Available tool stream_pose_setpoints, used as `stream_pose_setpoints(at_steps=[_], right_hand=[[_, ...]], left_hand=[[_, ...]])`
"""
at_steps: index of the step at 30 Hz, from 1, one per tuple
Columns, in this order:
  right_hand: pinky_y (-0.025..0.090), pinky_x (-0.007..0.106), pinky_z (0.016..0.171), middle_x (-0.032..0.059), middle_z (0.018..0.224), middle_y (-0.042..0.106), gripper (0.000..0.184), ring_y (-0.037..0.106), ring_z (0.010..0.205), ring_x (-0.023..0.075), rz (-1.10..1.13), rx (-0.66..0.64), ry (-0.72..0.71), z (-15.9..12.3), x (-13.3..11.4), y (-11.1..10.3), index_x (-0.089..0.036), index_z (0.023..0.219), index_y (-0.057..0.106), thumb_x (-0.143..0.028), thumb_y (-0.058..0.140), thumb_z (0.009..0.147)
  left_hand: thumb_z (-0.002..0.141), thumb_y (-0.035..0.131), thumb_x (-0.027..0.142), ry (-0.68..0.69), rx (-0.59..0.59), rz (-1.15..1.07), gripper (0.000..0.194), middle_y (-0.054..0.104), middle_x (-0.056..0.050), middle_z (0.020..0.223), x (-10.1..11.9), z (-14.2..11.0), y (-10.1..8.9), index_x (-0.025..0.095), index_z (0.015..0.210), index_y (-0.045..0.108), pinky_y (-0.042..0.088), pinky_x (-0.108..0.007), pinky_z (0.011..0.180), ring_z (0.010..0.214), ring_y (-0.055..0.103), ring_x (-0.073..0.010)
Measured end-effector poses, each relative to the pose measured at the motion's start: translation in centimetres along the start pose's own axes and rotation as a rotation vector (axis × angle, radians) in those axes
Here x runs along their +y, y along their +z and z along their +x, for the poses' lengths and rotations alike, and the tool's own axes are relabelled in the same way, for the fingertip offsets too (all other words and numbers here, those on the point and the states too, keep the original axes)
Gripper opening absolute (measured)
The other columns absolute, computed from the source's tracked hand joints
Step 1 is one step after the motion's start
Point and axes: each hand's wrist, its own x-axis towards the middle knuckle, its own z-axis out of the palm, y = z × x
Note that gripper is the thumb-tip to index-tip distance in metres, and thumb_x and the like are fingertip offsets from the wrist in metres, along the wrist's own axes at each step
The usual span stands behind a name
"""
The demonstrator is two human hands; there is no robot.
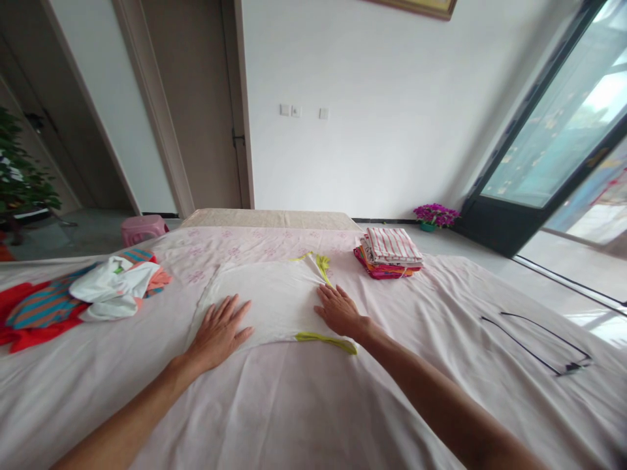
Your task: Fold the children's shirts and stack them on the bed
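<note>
A white garment with yellow-green trim (pixel 277 297) lies spread on the sheet-covered surface in front of me. It looks like a small sleeveless top, though its exact kind is hard to tell. My left hand (pixel 219 331) rests flat on its left end, fingers spread. Against the right end, close to the trim, my right hand (pixel 339 309) presses down with its fingers stretched out. Part of the trim on that side is covered by the right hand. Neither hand grips anything.
A stack of folded clothes (pixel 389 253) stands at the back right. Crumpled clothes (pixel 110 287) lie in a heap on the left. Eyeglasses (pixel 571 367) rest on the pale sheet (pixel 431 333) at the right. Behind are a pink stool (pixel 144 230) and a flower pot (pixel 428 227).
</note>
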Motion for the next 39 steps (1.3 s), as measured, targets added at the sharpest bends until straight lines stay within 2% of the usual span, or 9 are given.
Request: stream_pose_setpoints(at_steps=[5,8,11,17,20,25,31,35,39], right_hand=[[0.017,0.047,0.122,0.0131,0.161,0.025,0.065,0.020,0.149,0.0255,0.072,0.005,-0.143,1.5,-5.4,0.6,-0.013,0.155,0.029,-0.050,0.035,0.101],[0.018,0.046,0.122,0.0099,0.162,0.024,0.066,0.019,0.150,0.0237,0.115,-0.046,-0.201,1.7,-6.8,1.3,-0.017,0.156,0.026,-0.054,0.031,0.101],[0.014,0.046,0.122,0.0090,0.162,0.022,0.065,0.017,0.150,0.0234,0.105,-0.042,-0.165,0.9,-5.1,1.3,-0.018,0.156,0.025,-0.053,0.030,0.102],[0.014,0.048,0.121,0.0114,0.162,0.022,0.063,0.016,0.150,0.0248,0.028,-0.042,0.028,-2.6,2.1,0.6,-0.016,0.156,0.025,-0.050,0.028,0.103],[0.014,0.049,0.121,0.0098,0.162,0.021,0.063,0.016,0.150,0.0244,0.020,-0.056,0.101,-4.2,4.1,0.3,-0.018,0.157,0.023,-0.050,0.024,0.103],[0.015,0.047,0.121,0.0076,0.162,0.024,0.062,0.018,0.150,0.0231,0.031,-0.037,0.170,-5.3,4.8,0.2,-0.019,0.157,0.024,-0.049,0.024,0.103],[0.019,0.043,0.120,0.0106,0.158,0.034,0.061,0.025,0.148,0.0232,0.062,0.022,0.233,-6.9,5.4,0.3,-0.016,0.154,0.032,-0.047,0.031,0.102],[0.033,0.040,0.113,0.0113,0.152,0.043,0.054,0.040,0.139,0.0242,0.129,0.122,0.224,-9.3,5.3,-0.5,-0.018,0.149,0.042,-0.039,0.038,0.099],[0.045,0.037,0.101,0.0069,0.129,0.063,0.042,0.058,0.116,0.0219,0.205,0.173,0.088,-11.9,4.6,-1.9,-0.026,0.128,0.064,-0.020,0.049,0.089]], left_hand=[[0.094,0.041,0.055,-0.010,-0.014,0.001,0.062,0.031,-0.011,0.161,0.3,0.0,-0.1,0.029,0.150,0.040,0.018,-0.056,0.117,0.149,0.024,-0.0316],[0.094,0.039,0.056,-0.003,-0.029,0.007,0.063,0.029,-0.011,0.161,0.1,0.0,-0.1,0.029,0.151,0.038,0.018,-0.056,0.117,0.149,0.023,-0.0315],[0.095,0.038,0.056,0.016,-0.035,0.010,0.062,0.028,-0.010,0.162,-0.3,-0.3,0.0,0.030,0.151,0.037,0.018,-0.055,0.117,0.149,0.023,-0.0308],[0.095,0.037,0.054,0.023,-0.032,0.036,0.061,0.030,-0.009,0.161,-0.7,-0.8,0.1,0.030,0.151,0.037,0.017,-0.053,0.117,0.149,0.024,-0.0283],[0.095,0.038,0.052,0.027,-0.024,0.038,0.060,0.030,-0.009,0.161,-0.6,-0.7,0.1,0.029,0.151,0.038,0.018,-0.053,0.117,0.149,0.025,-0.0288],[0.096,0.038,0.049,0.043,-0.005,0.053,0.058,0.031,-0.010,0.161,-0.7,-1.2,0.1,0.029,0.150,0.040,0.020,-0.052,0.117,0.148,0.026,-0.0287],[0.096,0.039,0.049,0.117,0.066,0.057,0.057,0.036,-0.008,0.159,-1.6,-3.1,0.0,0.029,0.149,0.042,0.024,-0.046,0.118,0.146,0.031,-0.0258],[0.097,0.039,0.049,0.159,0.104,0.062,0.056,0.037,-0.006,0.158,-2.3,-4.8,0.1,0.031,0.149,0.040,0.024,-0.045,0.118,0.145,0.033,-0.0245],[0.096,0.040,0.051,0.183,0.120,0.054,0.057,0.037,-0.005,0.158,-2.8,-5.7,0.2,0.033,0.150,0.038,0.025,-0.045,0.118,0.145,0.034,-0.0237]])
